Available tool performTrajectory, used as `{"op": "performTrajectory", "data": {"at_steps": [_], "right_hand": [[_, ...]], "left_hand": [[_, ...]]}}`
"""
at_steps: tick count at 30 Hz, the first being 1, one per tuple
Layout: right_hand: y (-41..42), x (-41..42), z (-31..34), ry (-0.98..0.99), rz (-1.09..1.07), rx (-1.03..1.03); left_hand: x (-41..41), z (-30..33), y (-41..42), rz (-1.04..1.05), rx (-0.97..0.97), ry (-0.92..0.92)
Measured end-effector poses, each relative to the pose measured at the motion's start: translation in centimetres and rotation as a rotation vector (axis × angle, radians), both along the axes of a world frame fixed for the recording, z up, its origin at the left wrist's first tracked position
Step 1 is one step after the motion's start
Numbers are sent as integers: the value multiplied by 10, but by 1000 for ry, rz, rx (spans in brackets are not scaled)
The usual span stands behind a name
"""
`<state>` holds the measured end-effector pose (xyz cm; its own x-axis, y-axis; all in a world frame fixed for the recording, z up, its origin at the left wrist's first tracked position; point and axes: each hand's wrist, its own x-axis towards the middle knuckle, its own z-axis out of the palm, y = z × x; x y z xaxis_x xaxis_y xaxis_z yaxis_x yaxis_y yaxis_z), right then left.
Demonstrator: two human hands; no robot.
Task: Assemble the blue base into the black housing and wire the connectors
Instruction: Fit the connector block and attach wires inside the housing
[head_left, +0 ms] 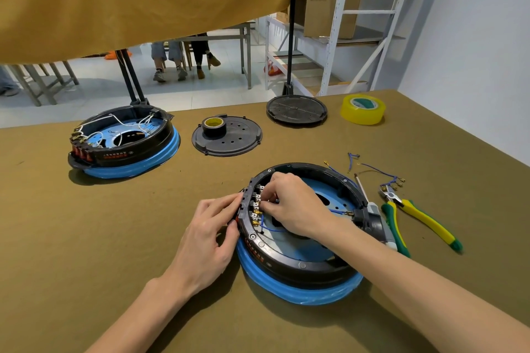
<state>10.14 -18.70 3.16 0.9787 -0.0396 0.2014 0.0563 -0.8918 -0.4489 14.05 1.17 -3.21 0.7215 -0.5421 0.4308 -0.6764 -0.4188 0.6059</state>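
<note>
Base: we already have the blue base (301, 294) seated in the black housing (286, 262), near the table's front.
Right hand (295, 205): we pinch a connector at the terminal row (256, 206).
Left hand (212, 235): our curled fingers steady the housing's outer wall.
Left: blue wires (381, 173) beside the pliers (421, 219) wait unattached.

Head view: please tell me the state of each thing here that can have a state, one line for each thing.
near housing: open on top, blue base seated inside, wiring unfinished
left hand: grips the housing's outer rim at the switch block
right hand: pinches at the terminals inside the rim
far housing: open on top, white wires inside
pliers: lying unused on the table
loose wires: unconnected
yellow tape roll: lying flat
</note>
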Motion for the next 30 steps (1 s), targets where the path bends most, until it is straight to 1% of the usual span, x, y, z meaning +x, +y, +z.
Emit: {"op": "performTrajectory", "data": {"at_steps": [4,7,9,11,13,20,25,27,30], "right_hand": [[4,-3,-3,-56,-76,19],[-1,-9,-3,-142,-100,100],[-3,-13,-2,-89,-52,129],[-2,-15,0,-18,-23,118],[-1,-14,2,3,-21,102],[-1,-12,-1,7,69,74],[-1,-13,2,24,51,102],[1,-17,3,7,7,128],[0,-25,7,-3,-7,136]], "left_hand": [[-5,-3,-3,42,25,-68],[-5,-4,-1,50,-8,-48],[-5,-3,1,33,-32,-62],[-5,-1,2,12,-49,-78],[-4,-1,3,9,-51,-92],[-7,0,1,27,-63,-88],[-8,2,1,30,-67,-86],[-9,5,0,24,-66,-96],[-11,5,2,7,-116,-125]]}}
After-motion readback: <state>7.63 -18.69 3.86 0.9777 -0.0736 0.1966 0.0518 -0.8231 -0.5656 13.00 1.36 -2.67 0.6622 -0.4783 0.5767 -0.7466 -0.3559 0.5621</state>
